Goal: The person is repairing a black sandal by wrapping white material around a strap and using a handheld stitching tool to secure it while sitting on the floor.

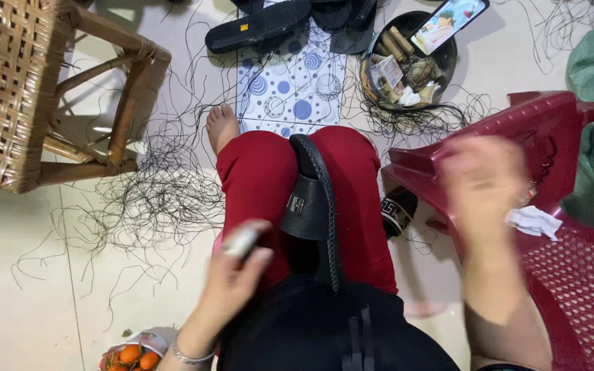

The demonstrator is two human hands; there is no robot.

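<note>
A black sandal (pixel 314 206) lies sole-edge up along the lap, wedged between the two thighs in red trousers (pixel 259 178). The left hand (pixel 232 275) sits just left of it, fingers (pixel 259 257) clenched around a small pale, cylinder-shaped thing (pixel 242 240) that is too blurred to identify. The right hand (pixel 482 185) is raised over the edge of a dark red plastic chair (pixel 558 137) and smeared by motion, so whether its fingers are closed or loose cannot be told. On the floor ahead, a round black bowl (pixel 372 51) holds short sticks, small packets and a tangled bundle, with a phone (pixel 448 22) propped across its rim. At the bottom edge a small bag of oranges (pixel 132 357) sits by the left wrist. A crumpled white tissue (pixel 534 221) rests on the chair seat. More black sandals (pixel 259 27) lie at the far end of a dotted blue-and-white mat (pixel 297 82), and a bare foot (pixel 221 125) rests at the mat's near left corner. Loose black thread (pixel 166 192) litters the floor between the leg and a woven cane stool (pixel 15 89) at the left. The stool and the chair hem the lap in on both sides, and bare tile shows at lower left.
</note>
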